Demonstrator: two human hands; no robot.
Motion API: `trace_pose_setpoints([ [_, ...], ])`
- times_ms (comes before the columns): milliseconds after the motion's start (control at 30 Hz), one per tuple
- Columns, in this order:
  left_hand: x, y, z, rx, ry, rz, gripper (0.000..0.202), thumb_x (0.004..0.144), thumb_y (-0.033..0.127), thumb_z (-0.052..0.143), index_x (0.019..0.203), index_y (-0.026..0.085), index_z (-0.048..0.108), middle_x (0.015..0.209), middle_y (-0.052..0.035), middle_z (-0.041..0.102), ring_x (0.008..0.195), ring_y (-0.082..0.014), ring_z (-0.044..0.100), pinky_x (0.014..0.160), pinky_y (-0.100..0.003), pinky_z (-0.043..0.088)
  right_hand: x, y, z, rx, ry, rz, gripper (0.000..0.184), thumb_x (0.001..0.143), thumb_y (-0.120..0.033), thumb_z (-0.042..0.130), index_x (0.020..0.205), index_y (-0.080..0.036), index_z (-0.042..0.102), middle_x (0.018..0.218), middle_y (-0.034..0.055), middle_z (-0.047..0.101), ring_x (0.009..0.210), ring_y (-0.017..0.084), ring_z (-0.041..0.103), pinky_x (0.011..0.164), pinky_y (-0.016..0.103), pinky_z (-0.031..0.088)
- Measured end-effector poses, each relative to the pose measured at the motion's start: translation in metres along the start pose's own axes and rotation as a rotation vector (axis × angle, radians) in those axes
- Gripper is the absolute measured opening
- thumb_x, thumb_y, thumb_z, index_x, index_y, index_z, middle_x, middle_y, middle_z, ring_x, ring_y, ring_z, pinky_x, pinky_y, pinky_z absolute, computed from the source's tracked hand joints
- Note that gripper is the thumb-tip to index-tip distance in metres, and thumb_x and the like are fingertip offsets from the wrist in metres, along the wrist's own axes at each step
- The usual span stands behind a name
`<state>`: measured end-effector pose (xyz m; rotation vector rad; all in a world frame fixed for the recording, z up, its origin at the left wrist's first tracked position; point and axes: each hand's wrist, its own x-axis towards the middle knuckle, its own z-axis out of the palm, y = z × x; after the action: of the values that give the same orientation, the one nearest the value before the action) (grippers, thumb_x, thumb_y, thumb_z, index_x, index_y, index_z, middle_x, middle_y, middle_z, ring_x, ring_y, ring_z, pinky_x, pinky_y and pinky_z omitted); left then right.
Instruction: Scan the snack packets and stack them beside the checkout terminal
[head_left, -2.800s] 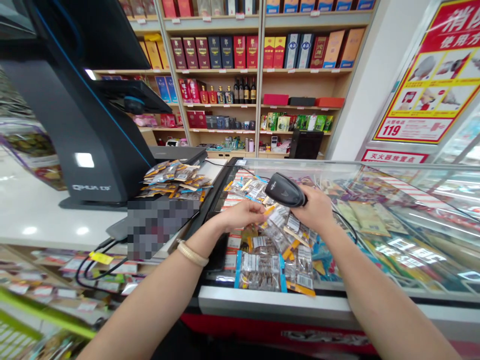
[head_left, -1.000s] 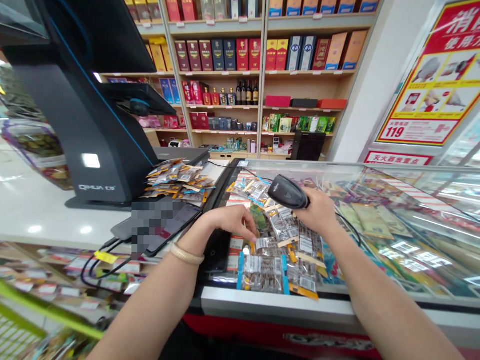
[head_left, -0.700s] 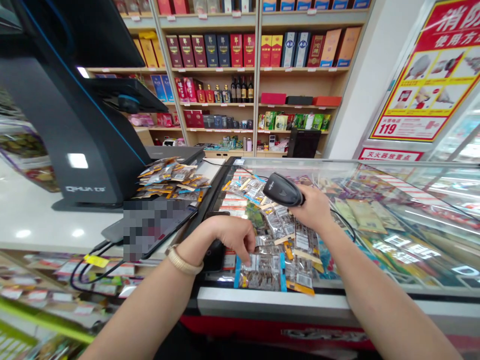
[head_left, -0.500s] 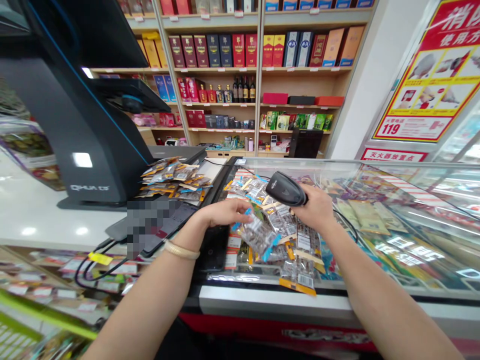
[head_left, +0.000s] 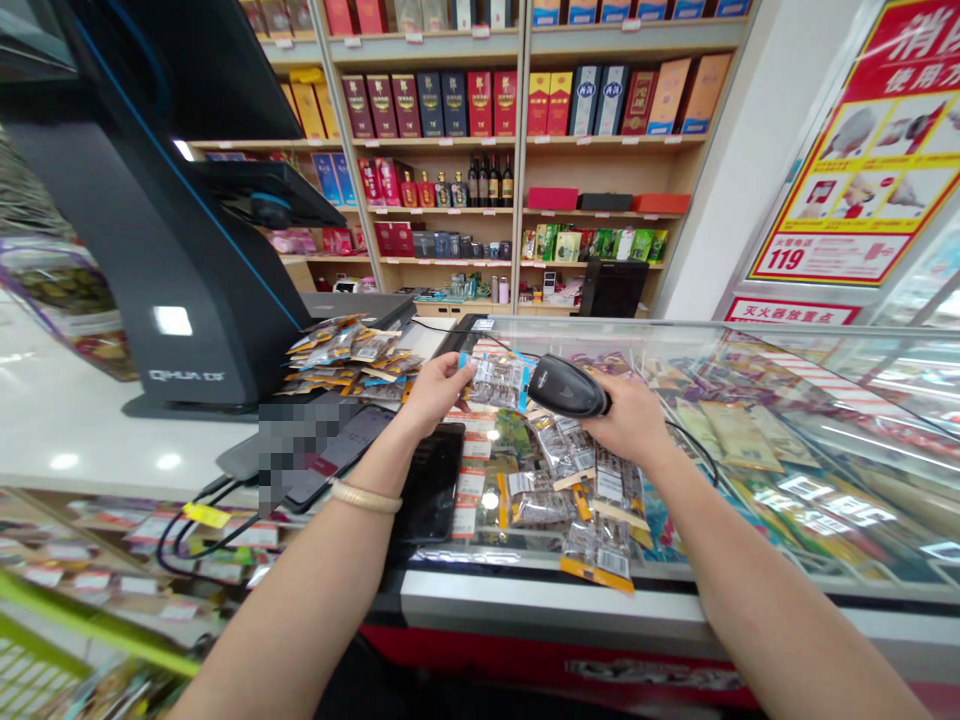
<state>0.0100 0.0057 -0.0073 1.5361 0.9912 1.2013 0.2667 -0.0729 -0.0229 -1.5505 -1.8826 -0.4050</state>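
Note:
My left hand (head_left: 437, 393) pinches the left edge of a clear snack packet (head_left: 495, 382) with blue ends, above the glass top of a display freezer. Wrapped around the grip of a black barcode scanner (head_left: 566, 386), my right hand (head_left: 628, 418) holds it with its head pointing left, close to the packet's right end. Several similar packets with orange ends (head_left: 536, 498) lie on the glass below and between my hands. A larger heap of snack packets (head_left: 349, 358) rests to the left, beside the stand of a checkout terminal.
The dark checkout terminal (head_left: 187, 250) stands on a white counter at left. Near my left forearm lie a phone (head_left: 341, 455) with cables and a dark flat device (head_left: 433, 485). The scanner's cord (head_left: 697, 450) trails right. A green basket (head_left: 45, 640) sits low at left.
My left hand has moved up and away from me, taking hold of a blue-ended packet by the scanner. The packet held lower down before is no longer there. My right hand stays nearly still.

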Motion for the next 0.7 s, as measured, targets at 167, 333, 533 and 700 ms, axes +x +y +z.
trace_pose_setpoints([
  [167, 0.000, 0.002, 0.000, -0.009, 0.013, -0.005, 0.032, 0.069, 0.042, 0.072, 0.078, 0.015, 0.058, 0.063, 0.0031, 0.055, 0.050, -0.0073, 0.051, 0.038, -0.015, 0.045, 0.001, 0.000, -0.001, -0.002, -0.038, 0.000, 0.037, 0.070, -0.028, 0.058, 0.104, -0.026, 0.071, 0.092, 0.0036, 0.076, 0.082, 0.025, 0.069, 0.067, 0.029, 0.048],
  [333, 0.002, -0.001, -0.002, 0.007, 0.043, -0.112, 0.024, 0.081, 0.038, 0.064, 0.086, 0.015, 0.056, 0.067, 0.0014, 0.060, 0.046, -0.0108, 0.060, 0.033, -0.016, 0.039, 0.000, 0.000, 0.000, 0.011, -0.006, 0.019, 0.035, 0.069, -0.028, 0.058, 0.101, -0.025, 0.071, 0.092, 0.0045, 0.076, 0.083, 0.025, 0.069, 0.069, 0.030, 0.049],
  [533, 0.004, 0.001, -0.005, -0.057, 0.099, -0.285, 0.018, 0.086, 0.030, 0.063, 0.084, 0.015, 0.052, 0.060, 0.0030, 0.059, 0.038, -0.0098, 0.058, 0.034, -0.015, 0.040, -0.001, 0.001, 0.003, -0.014, 0.034, 0.033, 0.031, 0.071, -0.031, 0.057, 0.097, -0.023, 0.071, 0.089, 0.0055, 0.075, 0.081, 0.026, 0.069, 0.068, 0.032, 0.049],
  [700, 0.011, 0.015, -0.022, -0.564, 0.525, 0.085, 0.014, 0.091, 0.031, 0.058, 0.092, 0.020, 0.049, 0.090, -0.0036, 0.070, 0.077, -0.0119, 0.072, 0.069, -0.020, 0.056, -0.002, 0.006, 0.006, -0.031, 0.063, -0.007, 0.030, 0.069, -0.031, 0.058, 0.095, -0.023, 0.071, 0.087, 0.0056, 0.074, 0.080, 0.026, 0.068, 0.067, 0.032, 0.049],
])
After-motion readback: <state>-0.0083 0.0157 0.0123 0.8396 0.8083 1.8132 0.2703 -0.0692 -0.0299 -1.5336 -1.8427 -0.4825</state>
